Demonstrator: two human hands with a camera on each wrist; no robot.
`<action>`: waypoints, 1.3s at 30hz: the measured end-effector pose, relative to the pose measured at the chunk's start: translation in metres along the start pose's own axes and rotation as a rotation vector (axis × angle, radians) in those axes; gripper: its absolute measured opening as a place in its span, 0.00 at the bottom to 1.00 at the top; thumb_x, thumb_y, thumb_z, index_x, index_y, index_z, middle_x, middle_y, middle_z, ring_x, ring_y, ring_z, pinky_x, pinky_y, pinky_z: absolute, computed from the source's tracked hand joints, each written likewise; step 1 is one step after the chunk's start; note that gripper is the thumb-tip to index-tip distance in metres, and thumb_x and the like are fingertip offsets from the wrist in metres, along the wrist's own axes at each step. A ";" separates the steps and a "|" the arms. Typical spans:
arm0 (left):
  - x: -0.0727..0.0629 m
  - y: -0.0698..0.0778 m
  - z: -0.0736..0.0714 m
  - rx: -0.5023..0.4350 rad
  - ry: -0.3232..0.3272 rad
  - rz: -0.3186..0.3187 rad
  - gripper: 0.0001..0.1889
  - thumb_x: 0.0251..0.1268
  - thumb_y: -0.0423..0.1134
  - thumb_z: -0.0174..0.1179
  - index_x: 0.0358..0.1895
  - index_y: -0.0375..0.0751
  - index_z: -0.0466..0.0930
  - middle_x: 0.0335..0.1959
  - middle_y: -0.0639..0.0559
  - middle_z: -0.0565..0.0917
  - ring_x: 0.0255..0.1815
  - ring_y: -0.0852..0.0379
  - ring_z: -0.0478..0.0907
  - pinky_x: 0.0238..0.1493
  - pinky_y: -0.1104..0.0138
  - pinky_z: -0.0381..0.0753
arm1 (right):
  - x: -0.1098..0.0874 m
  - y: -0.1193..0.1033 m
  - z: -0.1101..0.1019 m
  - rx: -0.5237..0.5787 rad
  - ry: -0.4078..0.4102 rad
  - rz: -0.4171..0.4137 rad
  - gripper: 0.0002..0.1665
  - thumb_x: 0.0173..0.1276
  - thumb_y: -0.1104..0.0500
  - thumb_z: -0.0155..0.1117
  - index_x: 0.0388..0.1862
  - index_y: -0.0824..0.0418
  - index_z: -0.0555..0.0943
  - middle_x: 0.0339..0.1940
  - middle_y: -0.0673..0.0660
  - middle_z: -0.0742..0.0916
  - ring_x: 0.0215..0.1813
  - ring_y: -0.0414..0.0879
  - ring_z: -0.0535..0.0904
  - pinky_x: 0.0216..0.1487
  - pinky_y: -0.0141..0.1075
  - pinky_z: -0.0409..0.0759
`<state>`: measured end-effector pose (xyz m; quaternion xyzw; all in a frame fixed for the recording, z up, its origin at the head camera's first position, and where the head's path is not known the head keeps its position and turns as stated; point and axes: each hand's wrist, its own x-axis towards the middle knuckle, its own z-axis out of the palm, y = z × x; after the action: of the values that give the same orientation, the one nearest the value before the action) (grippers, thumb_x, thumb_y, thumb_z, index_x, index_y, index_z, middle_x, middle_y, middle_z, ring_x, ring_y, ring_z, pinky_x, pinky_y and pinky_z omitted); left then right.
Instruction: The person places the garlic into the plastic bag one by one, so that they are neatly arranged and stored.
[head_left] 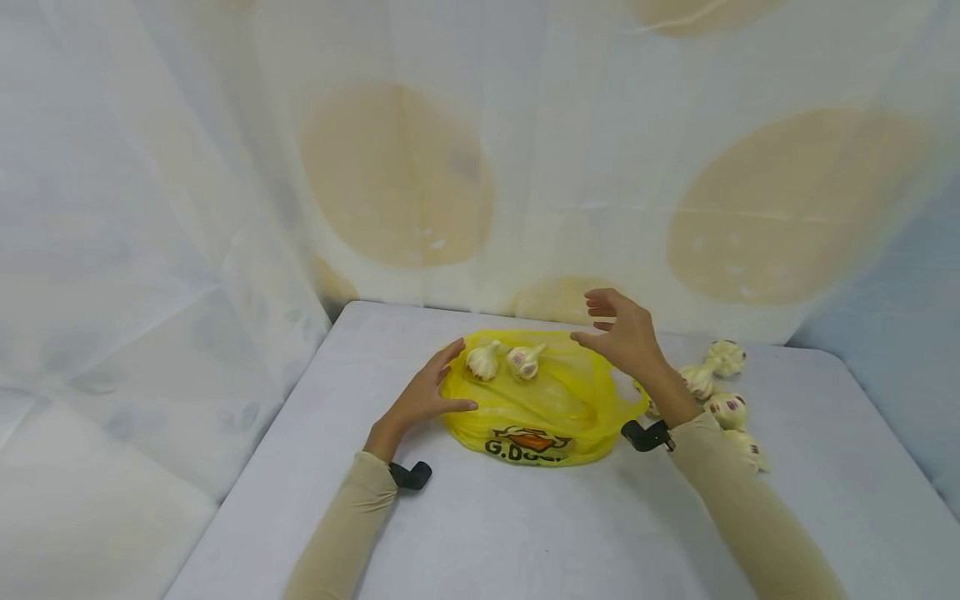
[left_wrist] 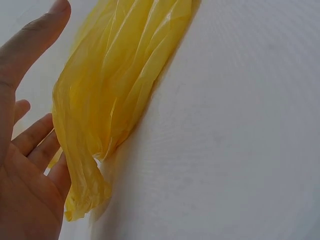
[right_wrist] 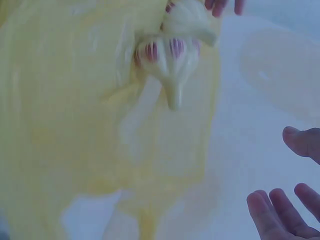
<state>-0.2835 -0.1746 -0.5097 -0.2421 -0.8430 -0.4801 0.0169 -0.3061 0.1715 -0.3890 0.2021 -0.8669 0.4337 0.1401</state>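
A yellow plastic bag point(head_left: 558, 404) with a printed duck lies on the table. Two garlic bulbs point(head_left: 525, 361) rest side by side on its left part; the right wrist view shows one bulb point(right_wrist: 167, 57) with purple streaks up close. My left hand point(head_left: 422, 394) is at the bag's left edge, fingers spread and thumb over the near side. In the left wrist view, bag folds point(left_wrist: 110, 85) overlap its fingertips. Raised over the bag's far right corner, my right hand point(head_left: 626, 333) has thumb and fingers apart with nothing between them.
Several more garlic bulbs point(head_left: 726, 410) lie in a group on the right of the table, partly hidden behind the right forearm. A patterned white curtain point(head_left: 555, 167) hangs right behind the table's far edge. Black wrist cameras point(head_left: 411, 476) sit on both wrists.
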 end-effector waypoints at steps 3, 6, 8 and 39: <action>0.000 -0.002 0.000 0.000 0.003 -0.008 0.58 0.46 0.56 0.76 0.79 0.49 0.48 0.76 0.56 0.56 0.76 0.57 0.53 0.73 0.57 0.58 | -0.002 0.007 -0.016 -0.020 0.034 0.021 0.37 0.53 0.61 0.79 0.62 0.63 0.74 0.54 0.63 0.82 0.55 0.58 0.79 0.52 0.49 0.82; -0.001 -0.002 -0.001 -0.004 0.005 -0.008 0.58 0.47 0.56 0.76 0.79 0.49 0.48 0.76 0.57 0.56 0.76 0.58 0.53 0.73 0.57 0.58 | -0.005 0.015 -0.031 -0.040 0.056 0.047 0.37 0.54 0.59 0.78 0.62 0.63 0.74 0.54 0.63 0.82 0.54 0.59 0.79 0.52 0.50 0.82; -0.001 -0.002 -0.001 -0.008 0.004 -0.007 0.58 0.47 0.56 0.76 0.79 0.49 0.48 0.76 0.57 0.56 0.76 0.58 0.53 0.73 0.57 0.58 | -0.008 0.021 -0.040 -0.057 0.067 0.071 0.36 0.55 0.58 0.78 0.62 0.63 0.74 0.53 0.64 0.82 0.53 0.59 0.79 0.52 0.49 0.82; -0.005 -0.004 -0.005 -0.005 0.006 -0.016 0.57 0.47 0.56 0.76 0.79 0.49 0.48 0.77 0.55 0.56 0.76 0.57 0.53 0.74 0.57 0.58 | -0.069 0.098 -0.090 -0.253 0.098 0.340 0.43 0.62 0.47 0.72 0.68 0.67 0.67 0.62 0.73 0.76 0.62 0.69 0.70 0.54 0.62 0.75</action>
<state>-0.2820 -0.1821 -0.5113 -0.2338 -0.8436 -0.4831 0.0150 -0.2858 0.3136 -0.4335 0.0125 -0.9282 0.3479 0.1310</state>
